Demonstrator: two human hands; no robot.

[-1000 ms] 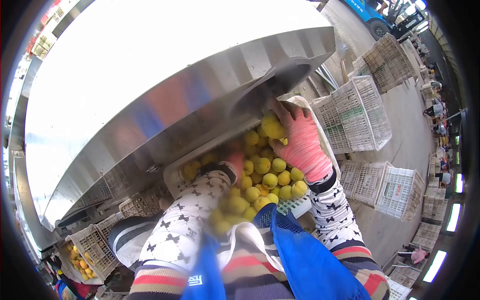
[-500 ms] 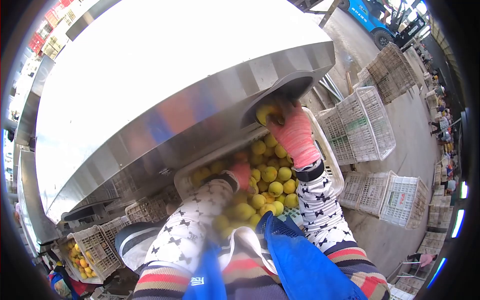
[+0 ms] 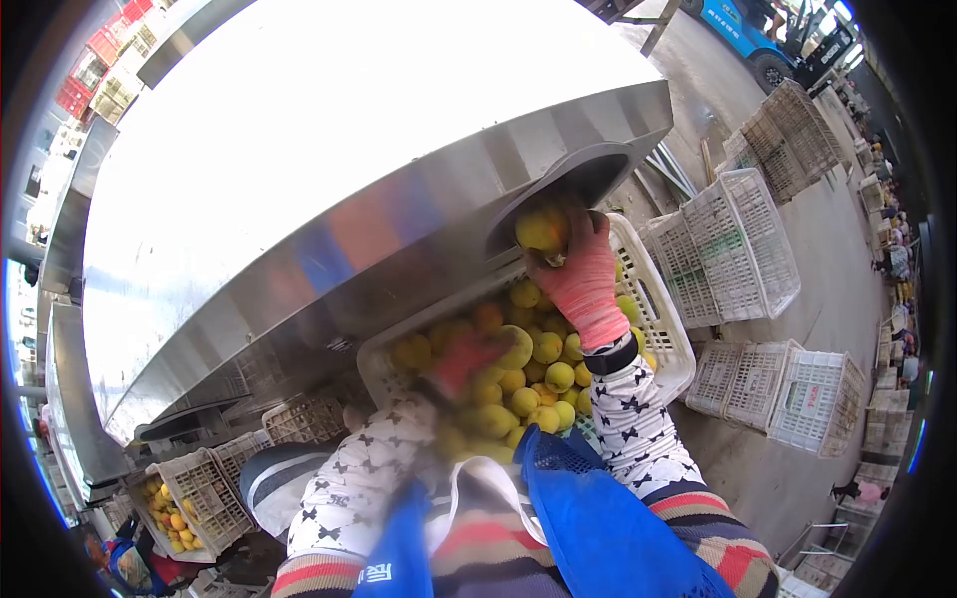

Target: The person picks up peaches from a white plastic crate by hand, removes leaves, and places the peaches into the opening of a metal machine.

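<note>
Holding a yellow fruit (image 3: 541,229) up at the machine's dark chute opening (image 3: 578,174), my right hand (image 3: 578,279) grips it from below, tight under the steel edge. My left hand (image 3: 467,357) is blurred over the fruit pile; I cannot tell its grip. White crate (image 3: 666,344) sits below both hands, its rim just right of my wrist. Empty crates (image 3: 743,244) stand further right, open floor between.
</note>
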